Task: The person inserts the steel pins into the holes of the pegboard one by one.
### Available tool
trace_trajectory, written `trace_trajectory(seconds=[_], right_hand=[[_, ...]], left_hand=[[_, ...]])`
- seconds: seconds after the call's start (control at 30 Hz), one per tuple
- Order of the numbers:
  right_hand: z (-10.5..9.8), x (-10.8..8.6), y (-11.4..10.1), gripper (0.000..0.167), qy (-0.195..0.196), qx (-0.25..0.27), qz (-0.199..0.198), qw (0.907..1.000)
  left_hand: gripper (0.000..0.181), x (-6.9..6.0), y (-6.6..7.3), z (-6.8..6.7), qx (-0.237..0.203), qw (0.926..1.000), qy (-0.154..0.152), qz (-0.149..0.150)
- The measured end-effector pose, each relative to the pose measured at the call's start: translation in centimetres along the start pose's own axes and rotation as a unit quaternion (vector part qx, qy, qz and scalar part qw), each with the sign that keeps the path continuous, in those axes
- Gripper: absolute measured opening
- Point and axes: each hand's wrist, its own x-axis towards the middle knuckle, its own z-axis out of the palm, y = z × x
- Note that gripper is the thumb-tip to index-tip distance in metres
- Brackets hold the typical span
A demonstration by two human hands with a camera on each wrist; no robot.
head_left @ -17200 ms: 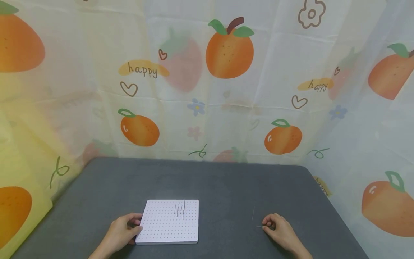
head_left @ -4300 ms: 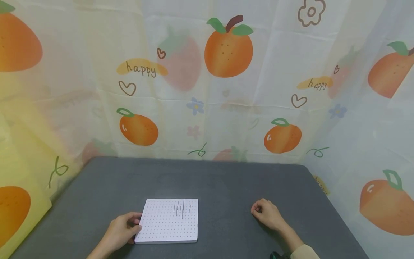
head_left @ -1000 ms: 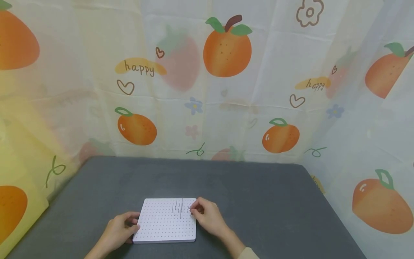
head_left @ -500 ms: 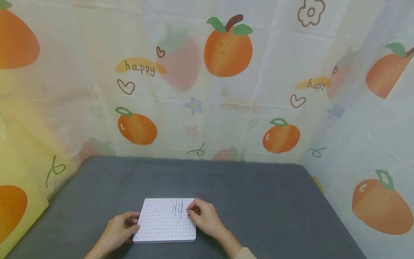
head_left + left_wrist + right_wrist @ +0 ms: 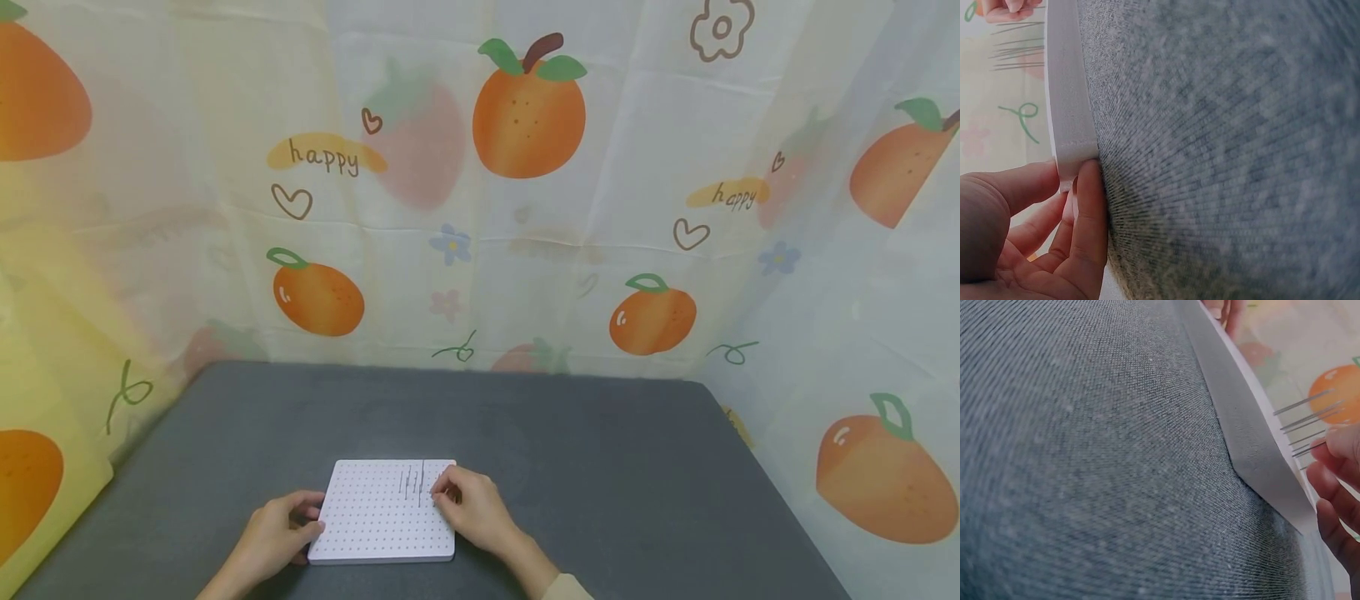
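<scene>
A white square board [image 5: 367, 529] dotted with rows of small holes lies flat on the dark table. My left hand [image 5: 276, 529] grips its left edge; in the left wrist view the thumb [image 5: 1029, 184] is on the top and fingers are at the side and underneath. Several thin metal needles [image 5: 421, 492] stand upright in the board's far right part. Over the right side is my right hand [image 5: 474, 504], thumb and forefinger pinching a thin needle [image 5: 1317, 445] just above the surface. The fingers cover part of that needle and the holes beneath.
A dark grey cloth [image 5: 600, 467] covers the table. Behind and at both sides hangs a fruit-patterned curtain [image 5: 525, 275]. The standing needles are close to the right fingertips.
My right hand has come from the table's right side to the board with a needle, then shifted slightly left. Another needle was added to the board earlier. The left hand keeps its grip.
</scene>
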Motion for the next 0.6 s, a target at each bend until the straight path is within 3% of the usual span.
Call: trace_trajectory(seconds=[0.6], right_hand=[[-0.66, -0.12, 0.71, 0.009, -0.014, -0.034, -0.005, 0.9993]], left_hand=[[0.042, 0.10, 0.10, -0.29, 0.016, 0.9999, -0.003, 0.001]])
